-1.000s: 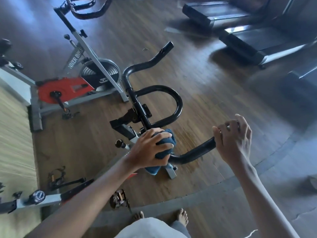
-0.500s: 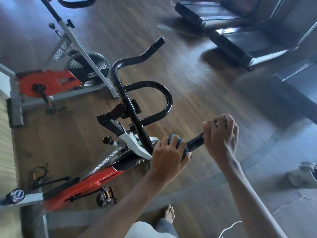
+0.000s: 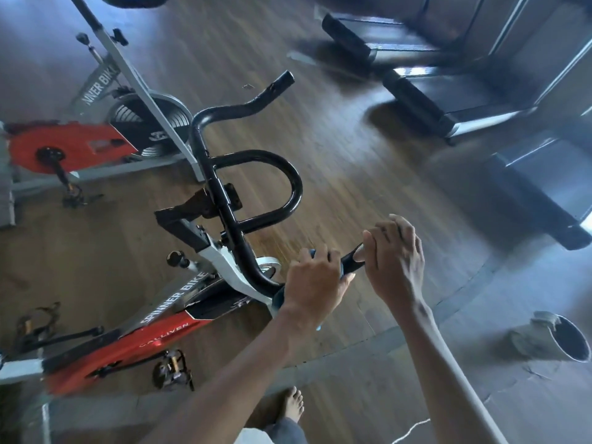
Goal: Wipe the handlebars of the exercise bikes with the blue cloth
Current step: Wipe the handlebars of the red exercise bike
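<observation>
Head view, near to far. Bare foot [image 3: 293,403] at bottom edge, on the floor [image 3: 352,161]. Two bare forearms reaching up from below. Left hand [image 3: 315,285] curled around the cloth [image 3: 278,296], pressing it onto the near grip of the handlebar [image 3: 224,190]; only small blue patches of cloth showing, at the fingertips and below the wrist. Right hand [image 3: 395,259] just beside the left, fingers closed over the tip of the same grip, a short stretch of black bar bare between the two. Near bike [image 3: 150,334] running down-left from the bar: white stem, black knob, red guard, "SPINNER BIKE" on the frame, pedal [image 3: 173,368] hanging below. Handlebar rising away from the hands, with a rounded centre loop and a far grip pointing up-right. Grey tube-like object [image 3: 557,338] lying on the floor at right, open end toward the camera; cannot tell what. Second bike [image 3: 96,136] farther left, red guard and grey flywheel, its own bar cut off at the top edge. Treadmills [image 3: 432,100] farthest, upper right, blurred.
</observation>
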Action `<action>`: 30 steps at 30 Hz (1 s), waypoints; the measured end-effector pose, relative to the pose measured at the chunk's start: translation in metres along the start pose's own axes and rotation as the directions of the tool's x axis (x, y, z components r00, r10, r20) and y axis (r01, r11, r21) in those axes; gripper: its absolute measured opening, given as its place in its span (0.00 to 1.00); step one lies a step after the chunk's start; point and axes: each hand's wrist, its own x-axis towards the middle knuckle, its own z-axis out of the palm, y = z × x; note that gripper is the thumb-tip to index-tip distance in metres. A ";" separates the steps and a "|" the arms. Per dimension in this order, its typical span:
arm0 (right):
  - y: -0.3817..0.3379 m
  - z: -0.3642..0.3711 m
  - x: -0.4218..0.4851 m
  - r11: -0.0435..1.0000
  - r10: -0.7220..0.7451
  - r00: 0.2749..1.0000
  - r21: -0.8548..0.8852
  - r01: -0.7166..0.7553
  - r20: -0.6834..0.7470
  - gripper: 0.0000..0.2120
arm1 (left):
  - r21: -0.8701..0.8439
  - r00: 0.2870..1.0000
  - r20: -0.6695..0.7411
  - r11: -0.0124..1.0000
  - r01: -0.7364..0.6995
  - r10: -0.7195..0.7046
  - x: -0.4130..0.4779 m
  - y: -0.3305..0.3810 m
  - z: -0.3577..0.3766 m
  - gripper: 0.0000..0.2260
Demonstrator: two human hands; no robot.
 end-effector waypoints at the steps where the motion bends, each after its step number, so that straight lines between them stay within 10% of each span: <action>1: 0.007 -0.006 0.000 0.997 0.013 1.000 0.079 -0.015 0.016 0.18 | 0.005 1.000 -0.001 1.000 0.017 -0.017 0.000 0.000 0.001 0.23; 16: 0.062 -0.031 0.024 0.741 0.044 0.931 0.613 -0.274 0.363 0.13 | -0.021 0.999 -0.039 0.999 0.031 -0.032 0.014 0.021 0.012 0.26; 23: 0.074 -0.021 0.013 0.691 -0.077 0.933 0.693 -0.205 0.353 0.14 | -0.069 0.996 -0.019 0.994 -0.084 0.083 -0.027 -0.030 -0.004 0.26; 30: 0.085 -0.013 -0.015 0.654 -0.044 0.971 0.741 -0.150 0.235 0.18 | -0.263 0.981 -0.135 0.960 0.099 -0.138 -0.027 -0.015 -0.029 0.22</action>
